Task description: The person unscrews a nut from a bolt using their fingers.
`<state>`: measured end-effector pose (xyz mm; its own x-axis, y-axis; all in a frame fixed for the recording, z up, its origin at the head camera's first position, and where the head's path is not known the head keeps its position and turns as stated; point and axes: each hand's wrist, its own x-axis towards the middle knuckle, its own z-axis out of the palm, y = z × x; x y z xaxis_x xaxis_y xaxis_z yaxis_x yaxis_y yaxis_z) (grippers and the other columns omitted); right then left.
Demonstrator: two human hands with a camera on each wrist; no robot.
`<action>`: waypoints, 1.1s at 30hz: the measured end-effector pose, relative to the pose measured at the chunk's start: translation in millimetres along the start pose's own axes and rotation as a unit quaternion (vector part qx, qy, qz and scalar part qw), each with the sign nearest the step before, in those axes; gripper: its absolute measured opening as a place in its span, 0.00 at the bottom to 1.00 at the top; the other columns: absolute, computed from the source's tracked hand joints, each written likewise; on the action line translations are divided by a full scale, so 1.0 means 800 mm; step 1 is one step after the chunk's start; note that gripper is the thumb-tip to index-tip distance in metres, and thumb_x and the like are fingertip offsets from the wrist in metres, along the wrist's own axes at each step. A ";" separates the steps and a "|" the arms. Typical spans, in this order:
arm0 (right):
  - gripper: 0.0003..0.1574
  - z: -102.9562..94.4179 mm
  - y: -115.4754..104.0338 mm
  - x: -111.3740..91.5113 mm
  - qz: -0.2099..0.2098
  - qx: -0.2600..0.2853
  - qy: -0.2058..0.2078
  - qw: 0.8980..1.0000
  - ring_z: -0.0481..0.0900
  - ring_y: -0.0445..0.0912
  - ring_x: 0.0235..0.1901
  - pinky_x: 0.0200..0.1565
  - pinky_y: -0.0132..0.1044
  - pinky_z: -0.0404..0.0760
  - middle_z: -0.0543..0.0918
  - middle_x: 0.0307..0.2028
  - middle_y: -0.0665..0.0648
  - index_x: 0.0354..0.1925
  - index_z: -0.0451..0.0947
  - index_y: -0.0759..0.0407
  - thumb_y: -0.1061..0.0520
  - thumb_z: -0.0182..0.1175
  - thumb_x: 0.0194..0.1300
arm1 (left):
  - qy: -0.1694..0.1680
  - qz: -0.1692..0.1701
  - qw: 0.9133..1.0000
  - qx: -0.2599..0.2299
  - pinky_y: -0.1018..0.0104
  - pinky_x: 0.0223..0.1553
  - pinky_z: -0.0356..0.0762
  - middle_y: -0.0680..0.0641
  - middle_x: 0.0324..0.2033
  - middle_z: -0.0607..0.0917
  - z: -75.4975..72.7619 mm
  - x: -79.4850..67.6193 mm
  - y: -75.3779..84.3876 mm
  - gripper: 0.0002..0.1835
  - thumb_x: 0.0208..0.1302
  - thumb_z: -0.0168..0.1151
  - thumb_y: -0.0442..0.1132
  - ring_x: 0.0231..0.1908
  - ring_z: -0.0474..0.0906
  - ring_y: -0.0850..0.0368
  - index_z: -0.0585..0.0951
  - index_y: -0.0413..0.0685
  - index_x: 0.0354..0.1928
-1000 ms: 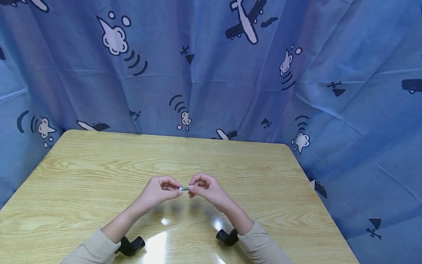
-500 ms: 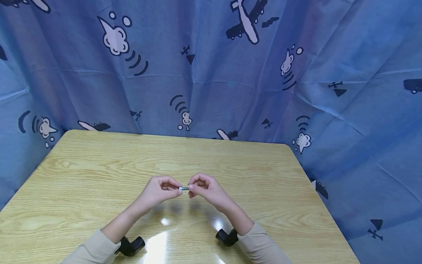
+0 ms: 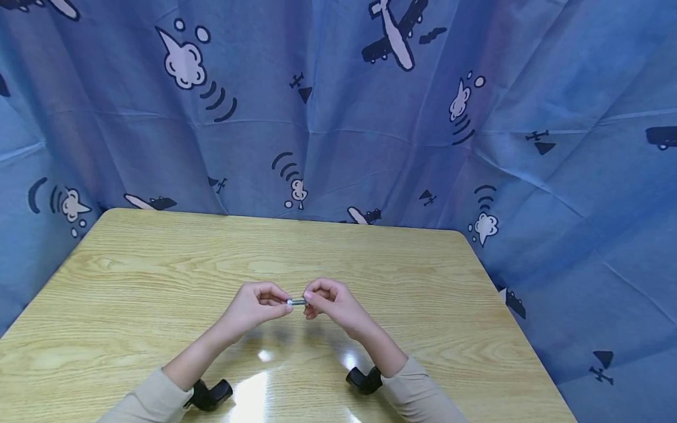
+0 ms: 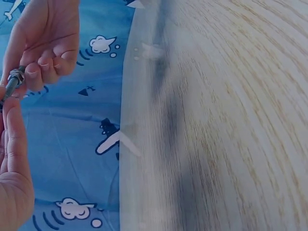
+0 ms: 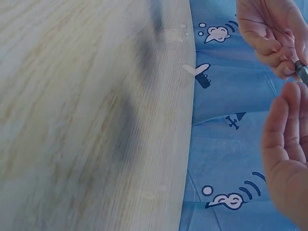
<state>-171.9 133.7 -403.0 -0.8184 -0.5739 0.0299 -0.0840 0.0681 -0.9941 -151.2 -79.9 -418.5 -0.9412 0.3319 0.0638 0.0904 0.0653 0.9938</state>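
Observation:
A small silver bolt (image 3: 297, 302) lies roughly level between my two hands, above the table. My left hand (image 3: 259, 305) pinches its left end between thumb and fingertips, which cover that end. At the other end is my right hand (image 3: 330, 302), thumb and index finger at a nut (image 4: 17, 75) threaded on the bolt near its tip. The left wrist view shows the right hand's other fingers curled below the nut. Part of the bolt shaft (image 5: 302, 72) also shows at the edge of the right wrist view.
A wood-grain table (image 3: 158, 252) spreads beneath both hands. Blue curtains (image 3: 338, 117) printed with planes and clouds hang behind it and at the sides. Black wrist cameras (image 3: 211, 395) sit on both forearms, by the beige sleeves (image 3: 150, 399).
The right thumb and fingertips have shifted slightly to the right along the bolt, and more of its shaft shows. The left hand keeps its place and grip.

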 end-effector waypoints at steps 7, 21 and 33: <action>0.17 -0.003 0.001 -0.002 -0.021 -0.005 0.002 1.000 0.77 0.45 0.39 0.42 0.36 0.80 0.78 0.40 0.57 0.44 0.71 0.74 0.67 0.62 0.57 | 0.000 0.005 1.000 0.002 0.64 0.36 0.81 0.44 0.33 0.83 -0.001 -0.001 -0.001 0.12 0.54 0.68 0.37 0.33 0.82 0.53 0.81 0.35 0.38; 0.17 -0.002 0.004 0.000 -0.023 0.008 -0.002 1.000 0.79 0.44 0.40 0.42 0.35 0.80 0.78 0.39 0.56 0.43 0.70 0.75 0.67 0.62 0.58 | 0.000 0.004 1.000 0.004 0.64 0.36 0.81 0.43 0.33 0.84 -0.001 0.000 -0.002 0.13 0.54 0.68 0.37 0.33 0.82 0.53 0.82 0.35 0.38; 0.14 -0.001 0.006 -0.001 -0.021 0.017 -0.004 1.000 0.79 0.43 0.36 0.40 0.35 0.80 0.79 0.36 0.56 0.42 0.70 0.76 0.68 0.61 0.59 | 0.001 0.001 1.000 0.002 0.64 0.36 0.80 0.44 0.33 0.84 -0.001 -0.001 -0.006 0.13 0.54 0.68 0.38 0.32 0.82 0.53 0.82 0.35 0.38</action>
<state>-172.2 135.2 -408.0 -0.8097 -0.5824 0.0716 -0.0993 0.0157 -0.9949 -151.5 -81.2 -423.4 -0.9417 0.3298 0.0660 0.0937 0.0690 0.9932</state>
